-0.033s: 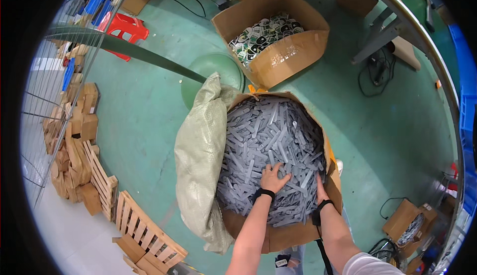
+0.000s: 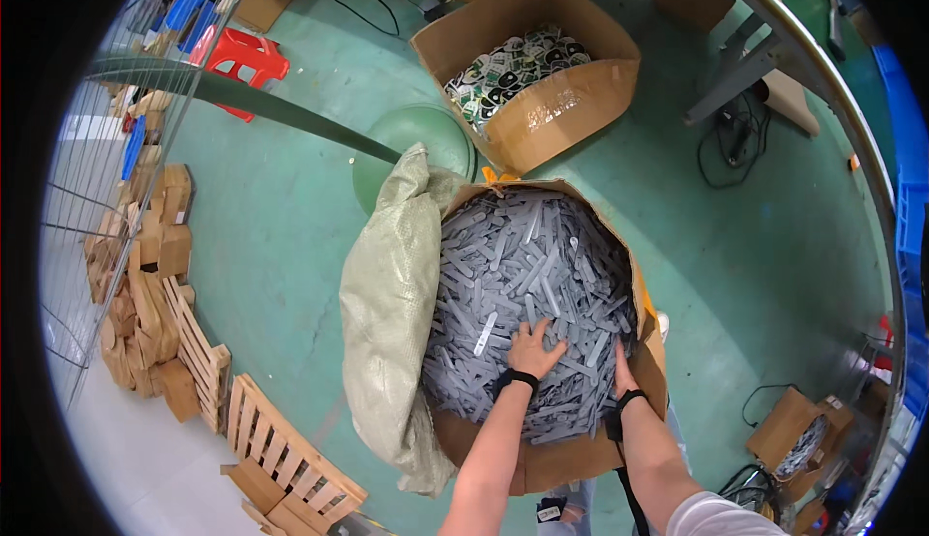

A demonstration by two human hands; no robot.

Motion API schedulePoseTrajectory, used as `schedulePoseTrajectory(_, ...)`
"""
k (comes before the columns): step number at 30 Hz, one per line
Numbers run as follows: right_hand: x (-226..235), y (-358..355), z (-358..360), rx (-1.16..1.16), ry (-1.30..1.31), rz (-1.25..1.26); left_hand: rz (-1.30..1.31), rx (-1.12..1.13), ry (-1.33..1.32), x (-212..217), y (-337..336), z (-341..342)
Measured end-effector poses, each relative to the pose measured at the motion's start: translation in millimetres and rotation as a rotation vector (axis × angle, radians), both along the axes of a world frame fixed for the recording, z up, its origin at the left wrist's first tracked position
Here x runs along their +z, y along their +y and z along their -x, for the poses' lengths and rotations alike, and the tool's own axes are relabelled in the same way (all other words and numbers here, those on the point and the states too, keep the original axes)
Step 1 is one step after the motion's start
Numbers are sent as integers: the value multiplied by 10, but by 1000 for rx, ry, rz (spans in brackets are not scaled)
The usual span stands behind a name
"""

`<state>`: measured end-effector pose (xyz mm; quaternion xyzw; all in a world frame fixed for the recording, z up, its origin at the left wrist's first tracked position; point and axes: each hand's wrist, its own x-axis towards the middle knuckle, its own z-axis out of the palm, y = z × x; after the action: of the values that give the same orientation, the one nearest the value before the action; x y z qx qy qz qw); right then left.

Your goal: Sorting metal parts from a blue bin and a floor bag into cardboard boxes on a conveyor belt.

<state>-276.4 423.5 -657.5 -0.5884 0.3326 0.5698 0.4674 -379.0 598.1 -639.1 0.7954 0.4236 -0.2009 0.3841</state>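
— Where are the hands?
— In the big brown cardboard box (image 2: 552, 459) heaped with flat grey plastic strips (image 2: 532, 275): left hand (image 2: 535, 347) spread open on them, right hand (image 2: 619, 372) edge-on at the box wall, grip unclear.
— Nearby?
— A pale woven sack (image 2: 387, 304).

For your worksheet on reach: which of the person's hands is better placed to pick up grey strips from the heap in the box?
Probably the left hand: it lies spread on the grey strips, while the right hand sits at the cardboard box wall.
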Motion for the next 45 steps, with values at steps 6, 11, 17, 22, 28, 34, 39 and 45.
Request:
schedulePoseTrajectory(6,52,94,151,-165,87,-29,-71,-67,78,-24,-103,98)
schedulePoseTrajectory(11,-415,-285,215,-182,99,-152,-14,-97,-15,23,-79,-22)
schedulePoseTrajectory(17,-307,-217,244,-118,93,-64,54,-81,-56,30,-78,65)
schedulePoseTrajectory(22,-408,-82,392,-301,48,-167,41,-91,110,-130,-46,-124)
schedulePoseTrajectory(28,-471,-262,446,-242,149,-197,-116,-133,-54,-9,-294,-2)
schedulePoseTrajectory(34,-233,-282,398,-248,222,-262,-147,-53,-150,475,-337,40)
schedulePoseTrajectory(39,-246,-120,440,-260,218,-225,-139,0,-151,318,-300,60)
schedulePoseTrajectory(45,12,-33,395,-292,263,-312,-127,22,-171,515,-323,17)
